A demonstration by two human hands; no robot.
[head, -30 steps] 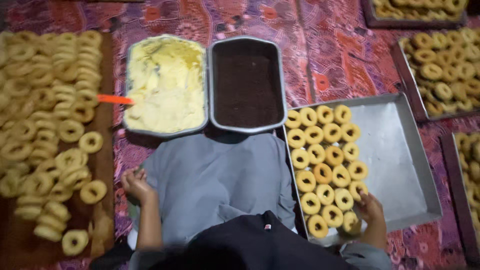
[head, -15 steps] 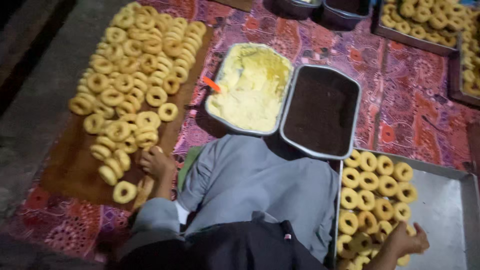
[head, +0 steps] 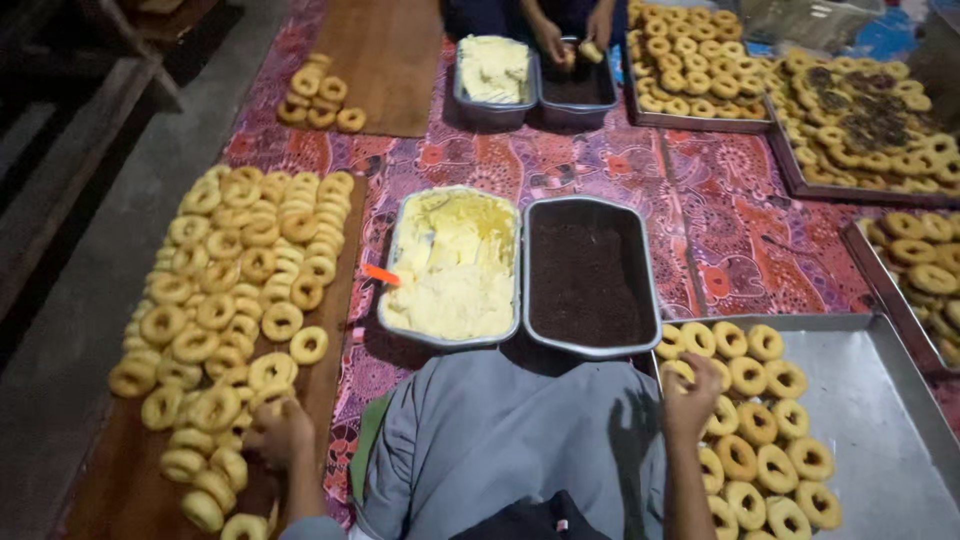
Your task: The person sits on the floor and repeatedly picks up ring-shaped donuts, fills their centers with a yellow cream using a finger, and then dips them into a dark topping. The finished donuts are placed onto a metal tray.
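My left hand (head: 280,435) lies curled on the plain ring doughnuts (head: 235,300) at the near end of a long wooden board (head: 120,490), its fingers closed around one of them. My right hand (head: 690,395) hovers, back up and fingers bent, over the left column of doughnuts (head: 765,430) on a big metal tray (head: 870,400); whether it holds one is hidden. Between the hands, past my grey-clothed lap (head: 510,440), stand a tin of yellow cream (head: 452,265) and a tin of dark sprinkles (head: 588,275).
An orange tool handle (head: 380,273) sticks out of the cream tin. Across the patterned mat (head: 740,230) another person's hands (head: 572,40) work over a second pair of tins (head: 530,75). More doughnut trays (head: 860,110) sit far right; a second board (head: 385,60) far left.
The view has tilted up and widened, showing the other person and far trays. My right hand moved from the tray's near corner up its left column. My left hand stays on the board's doughnuts.
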